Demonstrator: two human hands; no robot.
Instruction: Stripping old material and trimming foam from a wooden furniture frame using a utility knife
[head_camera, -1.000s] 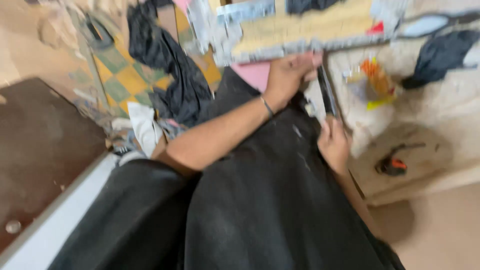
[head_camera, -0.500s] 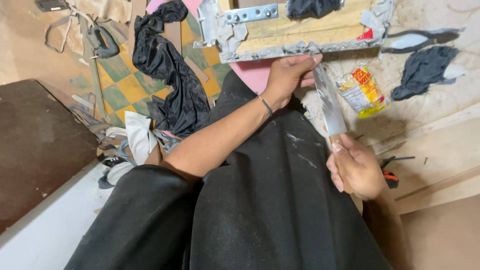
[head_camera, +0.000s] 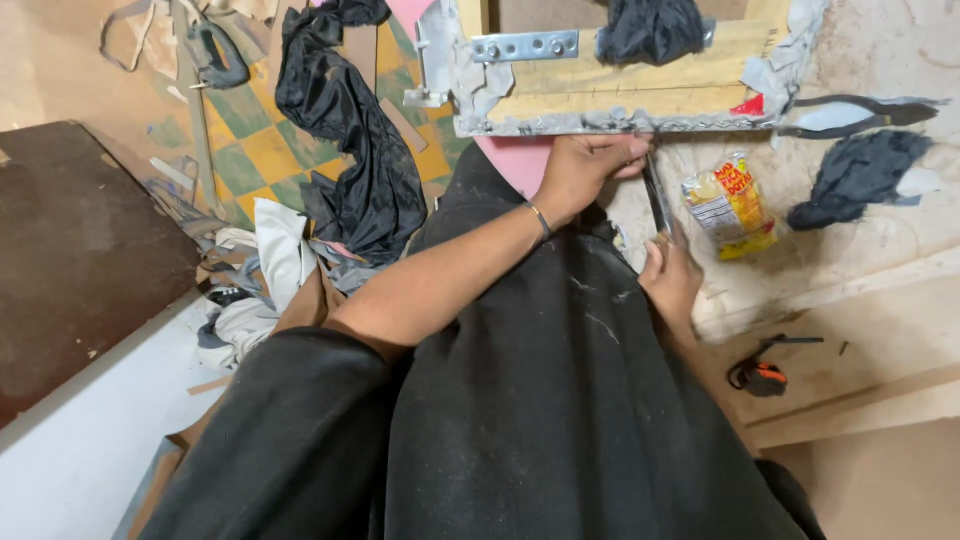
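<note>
My right hand (head_camera: 672, 285) has risen since half a second ago, blade (head_camera: 657, 200) pinched and pointing at the frame's (head_camera: 600, 85) lower edge, where my left hand (head_camera: 590, 165) pinches fabric; I'd judge short, flat strokes best.

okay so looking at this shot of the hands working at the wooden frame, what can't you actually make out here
Head view:
- The tip of the metal tool is hidden behind the left hand.
- The right hand shows only its back; its fingers are hidden.
- The wooden frame is cut off by the top edge.
- The small orange-and-black object is too small to identify.
</note>
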